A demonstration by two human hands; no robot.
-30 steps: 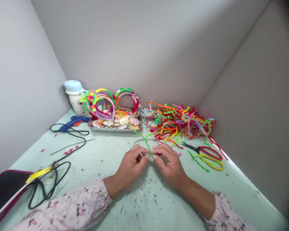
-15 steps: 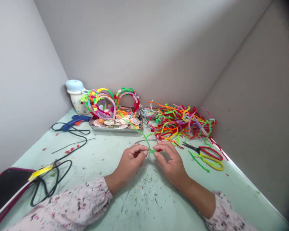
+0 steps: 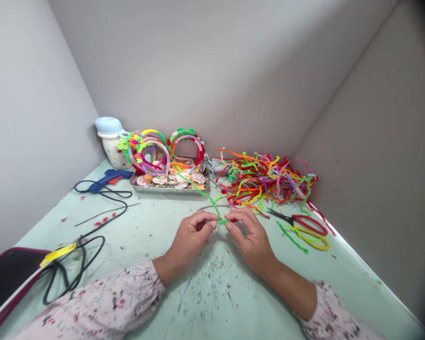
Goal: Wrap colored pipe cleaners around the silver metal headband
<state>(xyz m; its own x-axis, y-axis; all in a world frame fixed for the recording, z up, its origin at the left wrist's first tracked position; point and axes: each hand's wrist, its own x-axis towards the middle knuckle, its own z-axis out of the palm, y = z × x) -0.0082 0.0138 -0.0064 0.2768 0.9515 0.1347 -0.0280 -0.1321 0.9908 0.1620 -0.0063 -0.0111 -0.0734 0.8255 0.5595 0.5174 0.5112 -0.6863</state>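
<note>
Between my two hands is a thin headband, its bare grey arc (image 3: 216, 206) showing just beyond my fingers. A green pipe cleaner (image 3: 215, 206) is coiled round a short stretch of it, and its loose end sticks up toward the back left. My left hand (image 3: 193, 231) is closed in a pinch beside the coil, where the green strand comes off. Thumb and fingers of my right hand (image 3: 251, 238) pinch the coil's right end, with a bit of red beside them. My fingers hide much of the band.
A metal tray (image 3: 170, 190) holds shells and several fuzzy headbands (image 3: 154, 156). Right of it lies a heap of pipe cleaners (image 3: 265, 182), with scissors (image 3: 304, 225) in front. On the left are a glue gun (image 3: 108, 180), black cord (image 3: 102, 245), cup (image 3: 113, 148) and dark device (image 3: 10, 274).
The hands and the green pipe cleaner stay almost in place, both pinches kept. The view has shifted very slightly.
</note>
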